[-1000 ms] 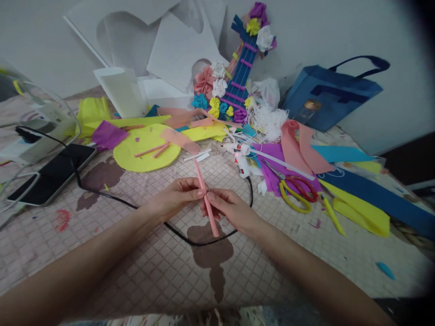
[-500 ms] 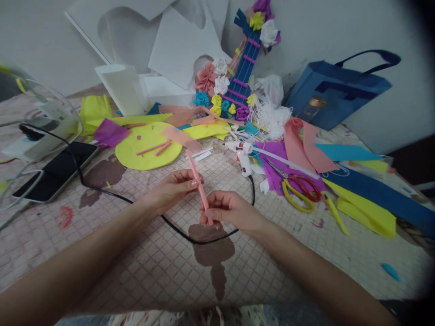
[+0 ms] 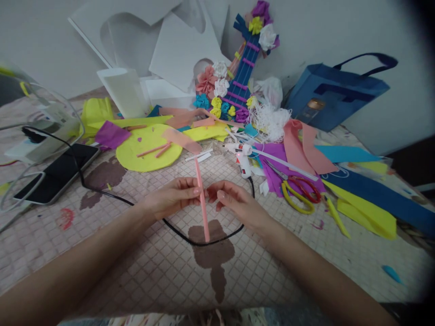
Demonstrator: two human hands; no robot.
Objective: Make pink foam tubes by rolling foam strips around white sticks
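Observation:
A thin pink paper strip [image 3: 204, 213] stands nearly upright in the middle of the view, above the tiled-pattern tablecloth. My left hand [image 3: 175, 197] pinches it between thumb and fingers around its middle. Just right of the strip is my right hand [image 3: 233, 199], its fingers curled and thumb apart, with nothing visible in it. Beyond the hands lies a yellow disc [image 3: 149, 160] with thin pink rolls [image 3: 152, 150] on it. A white glue gun [image 3: 243, 163] rests behind my right hand, its small red light lit.
Scissors [image 3: 299, 203] and a yellow pen-like tool [image 3: 337, 218] lie at right. The glue gun's black cable [image 3: 108, 194] loops under my hands. A phone [image 3: 57, 174] is at left, a blue bag [image 3: 333, 97] and flowered paper guitar [image 3: 243, 74] behind.
My right hand has let go of the strip's lower end and moved slightly up and right. The strip, held in my left hand, now points more upright and sits a little lower.

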